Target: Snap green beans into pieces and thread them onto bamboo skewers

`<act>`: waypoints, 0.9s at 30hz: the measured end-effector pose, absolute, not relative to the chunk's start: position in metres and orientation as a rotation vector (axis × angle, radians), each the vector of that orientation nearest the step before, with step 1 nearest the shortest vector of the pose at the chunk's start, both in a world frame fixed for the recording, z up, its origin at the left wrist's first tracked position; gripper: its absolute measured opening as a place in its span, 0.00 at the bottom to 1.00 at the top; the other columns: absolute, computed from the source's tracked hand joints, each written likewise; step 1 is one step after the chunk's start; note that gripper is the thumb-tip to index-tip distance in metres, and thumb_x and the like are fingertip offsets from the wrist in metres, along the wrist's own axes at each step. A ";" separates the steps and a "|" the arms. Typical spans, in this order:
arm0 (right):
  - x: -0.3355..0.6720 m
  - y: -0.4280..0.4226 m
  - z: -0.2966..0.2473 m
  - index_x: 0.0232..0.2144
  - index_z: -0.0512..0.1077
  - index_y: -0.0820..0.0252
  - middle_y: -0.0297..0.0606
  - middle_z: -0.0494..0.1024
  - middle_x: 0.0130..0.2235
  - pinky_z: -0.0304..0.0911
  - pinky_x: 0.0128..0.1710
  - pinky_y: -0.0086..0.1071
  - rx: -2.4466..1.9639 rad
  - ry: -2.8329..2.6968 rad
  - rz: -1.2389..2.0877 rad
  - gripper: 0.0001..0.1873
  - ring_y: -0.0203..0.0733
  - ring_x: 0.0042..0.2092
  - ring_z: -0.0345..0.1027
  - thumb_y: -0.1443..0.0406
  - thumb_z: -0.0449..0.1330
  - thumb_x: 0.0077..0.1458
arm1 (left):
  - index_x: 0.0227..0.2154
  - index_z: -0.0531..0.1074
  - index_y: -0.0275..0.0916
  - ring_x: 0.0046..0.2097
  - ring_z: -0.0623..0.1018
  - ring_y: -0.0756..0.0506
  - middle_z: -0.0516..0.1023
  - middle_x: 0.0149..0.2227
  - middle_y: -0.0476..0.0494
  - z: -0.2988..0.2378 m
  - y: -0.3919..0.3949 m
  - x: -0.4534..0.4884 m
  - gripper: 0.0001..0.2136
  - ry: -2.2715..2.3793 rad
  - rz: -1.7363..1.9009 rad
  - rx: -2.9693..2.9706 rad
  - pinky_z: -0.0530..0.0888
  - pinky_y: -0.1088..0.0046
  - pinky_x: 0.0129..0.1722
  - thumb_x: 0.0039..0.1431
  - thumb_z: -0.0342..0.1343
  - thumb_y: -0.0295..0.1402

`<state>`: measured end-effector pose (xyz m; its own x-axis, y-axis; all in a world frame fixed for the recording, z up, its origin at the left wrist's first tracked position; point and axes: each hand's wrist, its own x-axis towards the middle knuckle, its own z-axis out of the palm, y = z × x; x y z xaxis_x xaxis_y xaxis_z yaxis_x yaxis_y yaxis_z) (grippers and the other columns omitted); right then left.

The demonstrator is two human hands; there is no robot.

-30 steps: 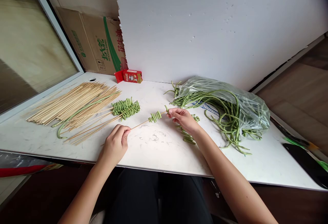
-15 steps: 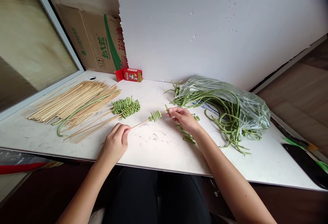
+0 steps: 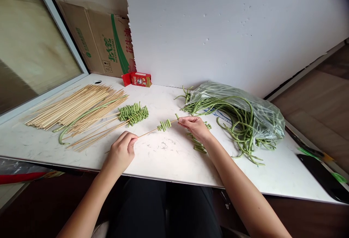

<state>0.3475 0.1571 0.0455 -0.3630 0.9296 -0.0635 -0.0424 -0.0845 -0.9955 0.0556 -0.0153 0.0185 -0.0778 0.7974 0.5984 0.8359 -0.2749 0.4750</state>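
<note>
My left hand [image 3: 122, 150] pinches the blunt end of a thin bamboo skewer [image 3: 148, 132] over the white table [image 3: 169, 158]. Several short green bean pieces [image 3: 164, 124] are threaded near the skewer's far end. At that tip, the closed fingers of my right hand [image 3: 195, 126] grip one more bean piece [image 3: 177, 116]. Loose cut bean pieces [image 3: 199, 145] lie just under my right wrist.
A heap of bare skewers [image 3: 73, 109] with one long bean across it lies at left, beside finished bean skewers [image 3: 133, 112]. Long beans spill from a plastic bag [image 3: 240, 112] at right. A red carton [image 3: 139, 79], cardboard box [image 3: 105, 45], and dark object [image 3: 321, 176] sit around.
Almost nothing moves. Both hands keep their grip on the skewer and bean piece, and the view shifts slightly.
</note>
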 end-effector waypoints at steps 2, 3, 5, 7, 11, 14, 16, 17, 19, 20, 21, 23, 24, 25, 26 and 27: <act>0.347 0.157 0.045 0.28 0.86 0.52 0.39 0.87 0.36 0.72 0.46 0.42 -1.025 -1.384 1.571 0.18 0.47 0.41 0.79 0.50 0.81 0.37 | 0.36 0.72 0.40 0.39 0.78 0.45 0.76 0.35 0.45 0.018 -0.015 0.056 0.10 -1.866 -1.298 -2.098 0.73 0.72 0.42 0.73 0.48 0.26; 0.347 0.157 0.046 0.28 0.86 0.52 0.39 0.87 0.36 0.72 0.47 0.42 -1.023 -1.382 1.573 0.19 0.47 0.41 0.80 0.50 0.81 0.37 | 0.36 0.72 0.40 0.39 0.78 0.45 0.76 0.35 0.45 0.018 -0.015 0.056 0.10 -1.865 -1.299 -2.099 0.73 0.72 0.41 0.73 0.48 0.26; 0.346 0.156 0.046 0.28 0.86 0.51 0.39 0.87 0.36 0.73 0.48 0.43 -1.022 -1.382 1.571 0.19 0.47 0.41 0.79 0.50 0.82 0.36 | 0.36 0.71 0.40 0.39 0.77 0.45 0.76 0.35 0.45 0.019 -0.016 0.056 0.10 -1.865 -1.302 -2.104 0.73 0.72 0.41 0.72 0.48 0.26; 0.346 0.155 0.047 0.28 0.86 0.51 0.38 0.87 0.37 0.73 0.49 0.43 -1.027 -1.392 1.566 0.19 0.48 0.42 0.79 0.49 0.81 0.36 | 0.35 0.71 0.40 0.38 0.77 0.45 0.76 0.35 0.45 0.019 -0.016 0.056 0.10 -1.871 -1.306 -2.107 0.72 0.71 0.41 0.72 0.47 0.26; 0.344 0.154 0.048 0.28 0.86 0.51 0.38 0.87 0.36 0.72 0.47 0.41 -1.026 -1.404 1.577 0.19 0.47 0.41 0.79 0.49 0.81 0.36 | 0.35 0.71 0.41 0.37 0.76 0.45 0.75 0.34 0.45 0.019 -0.016 0.055 0.11 -1.893 -1.298 -2.109 0.72 0.71 0.39 0.72 0.47 0.26; 0.343 0.153 0.048 0.28 0.86 0.52 0.38 0.87 0.36 0.72 0.47 0.41 -1.031 -1.404 1.585 0.19 0.46 0.40 0.78 0.50 0.81 0.36 | 0.34 0.70 0.41 0.37 0.76 0.45 0.75 0.34 0.45 0.018 -0.017 0.055 0.11 -1.901 -1.295 -2.108 0.71 0.71 0.39 0.72 0.47 0.26; 0.343 0.153 0.047 0.28 0.86 0.52 0.38 0.87 0.36 0.72 0.48 0.42 -1.033 -1.406 1.577 0.19 0.46 0.40 0.78 0.49 0.82 0.36 | 0.34 0.70 0.41 0.37 0.76 0.45 0.75 0.34 0.45 0.018 -0.017 0.055 0.11 -1.903 -1.296 -2.111 0.71 0.71 0.39 0.72 0.47 0.25; 0.343 0.153 0.047 0.28 0.86 0.52 0.38 0.87 0.36 0.72 0.48 0.42 -1.031 -1.410 1.569 0.19 0.47 0.40 0.78 0.49 0.82 0.36 | 0.34 0.70 0.41 0.37 0.76 0.45 0.75 0.34 0.45 0.018 -0.017 0.055 0.11 -1.905 -1.297 -2.113 0.71 0.72 0.39 0.71 0.47 0.25; 0.343 0.153 0.046 0.27 0.86 0.51 0.39 0.87 0.36 0.72 0.49 0.43 -1.028 -1.422 1.552 0.19 0.47 0.41 0.78 0.49 0.81 0.36 | 0.34 0.70 0.41 0.37 0.76 0.46 0.75 0.34 0.46 0.019 -0.017 0.055 0.11 -1.907 -1.296 -2.113 0.71 0.72 0.39 0.71 0.47 0.24; 0.343 0.153 0.045 0.28 0.86 0.51 0.39 0.87 0.37 0.72 0.48 0.43 -1.026 -1.428 1.546 0.18 0.48 0.41 0.78 0.50 0.81 0.37 | 0.34 0.70 0.41 0.37 0.76 0.46 0.75 0.34 0.46 0.019 -0.017 0.055 0.11 -1.907 -1.296 -2.110 0.72 0.72 0.39 0.71 0.47 0.24; 0.342 0.153 0.045 0.28 0.86 0.51 0.39 0.87 0.37 0.72 0.48 0.43 -1.026 -1.431 1.544 0.18 0.48 0.41 0.78 0.50 0.81 0.37 | 0.34 0.70 0.41 0.37 0.76 0.46 0.75 0.34 0.46 0.019 -0.016 0.055 0.11 -1.906 -1.297 -2.108 0.72 0.72 0.39 0.71 0.47 0.24; 0.342 0.153 0.044 0.28 0.86 0.52 0.39 0.87 0.37 0.72 0.47 0.43 -1.024 -1.424 1.550 0.18 0.48 0.41 0.78 0.50 0.81 0.37 | 0.34 0.70 0.41 0.36 0.76 0.46 0.75 0.34 0.46 0.020 -0.016 0.056 0.11 -1.905 -1.299 -2.105 0.72 0.72 0.39 0.70 0.47 0.24; 0.342 0.152 0.044 0.28 0.86 0.52 0.39 0.87 0.37 0.72 0.47 0.43 -1.023 -1.417 1.559 0.18 0.48 0.41 0.78 0.50 0.81 0.37 | 0.33 0.70 0.41 0.36 0.76 0.46 0.75 0.34 0.46 0.020 -0.016 0.056 0.11 -1.905 -1.302 -2.105 0.72 0.72 0.39 0.70 0.47 0.24; 0.341 0.152 0.045 0.28 0.86 0.52 0.39 0.87 0.36 0.72 0.47 0.43 -1.024 -1.410 1.570 0.18 0.47 0.41 0.78 0.50 0.81 0.36 | 0.33 0.70 0.41 0.36 0.76 0.46 0.75 0.34 0.46 0.021 -0.016 0.056 0.11 -1.904 -1.305 -2.103 0.72 0.72 0.39 0.70 0.47 0.24; 0.341 0.152 0.045 0.28 0.85 0.52 0.38 0.86 0.36 0.72 0.48 0.43 -1.027 -1.403 1.582 0.19 0.47 0.41 0.78 0.50 0.82 0.36 | 0.33 0.71 0.41 0.36 0.76 0.46 0.75 0.34 0.46 0.021 -0.016 0.056 0.11 -1.901 -1.308 -2.102 0.72 0.72 0.39 0.70 0.47 0.24; 0.341 0.151 0.046 0.28 0.86 0.52 0.38 0.86 0.35 0.72 0.48 0.43 -1.031 -1.396 1.592 0.19 0.47 0.41 0.78 0.50 0.82 0.35 | 0.33 0.71 0.41 0.36 0.77 0.46 0.76 0.34 0.46 0.020 -0.016 0.055 0.11 -1.896 -1.310 -2.102 0.72 0.72 0.39 0.70 0.47 0.24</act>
<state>0.3407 0.1512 0.0461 -0.3791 0.9214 -0.0853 -0.0358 -0.1067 -0.9936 0.0552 -0.0157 0.0204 -0.0917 0.8097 0.5797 0.8288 -0.2606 0.4951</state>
